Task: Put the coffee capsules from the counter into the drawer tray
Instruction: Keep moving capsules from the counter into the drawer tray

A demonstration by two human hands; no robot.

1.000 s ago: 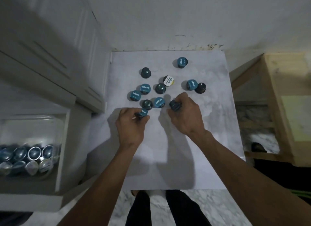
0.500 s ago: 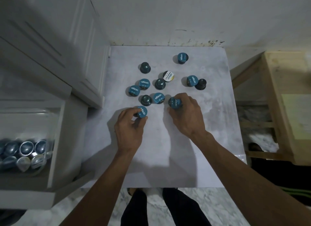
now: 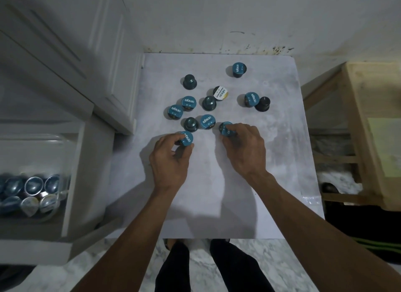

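The left hand pinches a teal capsule at the near edge of the cluster on the table, fingers curled round it. The right hand grips another capsule just to the right of that one, thumb and fingertips closed about its body. Whether either capsule has left the tabletop I cannot tell.

Beyond those two, ten capsules sit on the table, all farther from the person than the held pair: some lid-up with teal labels, some turned dome-up, a white-lidded one near the middle, a black one to the right, and a lone teal one toward the wall.

Left of the table and lower down, the open drawer holds a clear tray with a good batch of capsules already inside. So the job looks partly done: a fair share is stowed, twelve are left counting the two in hand, and several more trips seem likely.
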